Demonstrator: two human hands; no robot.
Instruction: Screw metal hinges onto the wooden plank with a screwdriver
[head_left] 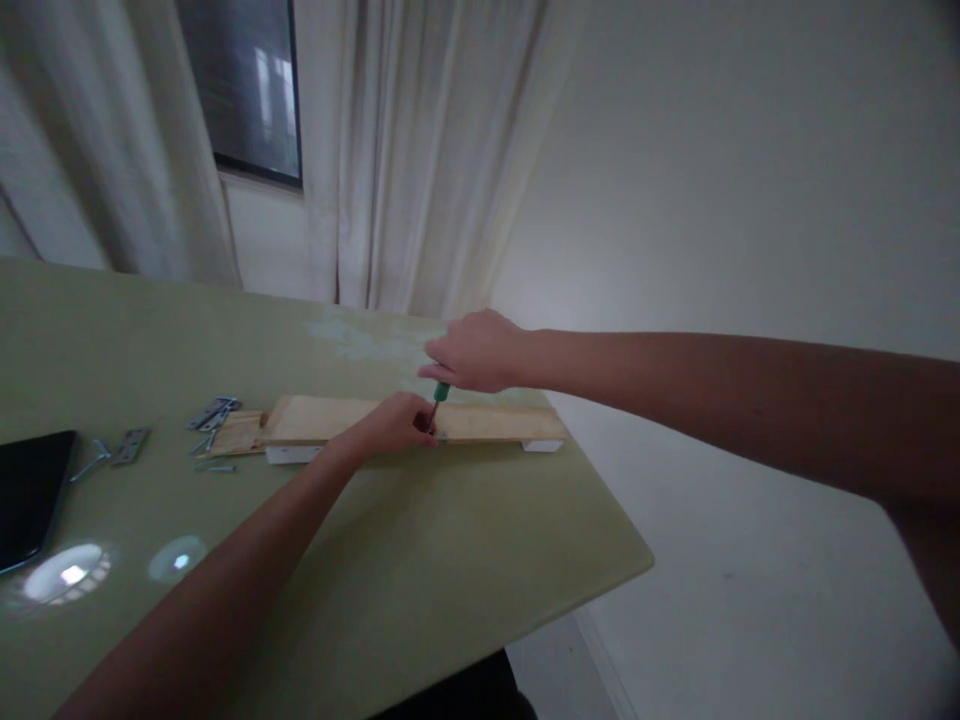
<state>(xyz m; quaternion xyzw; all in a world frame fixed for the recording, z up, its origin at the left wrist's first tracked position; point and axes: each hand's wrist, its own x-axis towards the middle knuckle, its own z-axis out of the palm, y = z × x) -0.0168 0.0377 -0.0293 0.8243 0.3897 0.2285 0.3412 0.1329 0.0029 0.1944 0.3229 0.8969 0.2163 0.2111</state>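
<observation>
A long pale wooden board (495,422) lies across the far part of the green table (420,560), resting on small white blocks. My right hand (474,350) is closed around the green handle of a screwdriver (440,393), held nearly upright with its tip down on the board's near edge. My left hand (394,424) rests on the board right beside the tip, fingers pinched together near it; what they pinch is too small to make out. A second, shorter wooden piece (238,434) lies at the board's left end.
Metal hinges (212,411) and a few loose screws (212,466) lie left of the board, with another hinge (131,445) further left. A dark tablet (28,495) sits at the table's left edge. The table's right edge drops to the floor; curtains and a window stand behind.
</observation>
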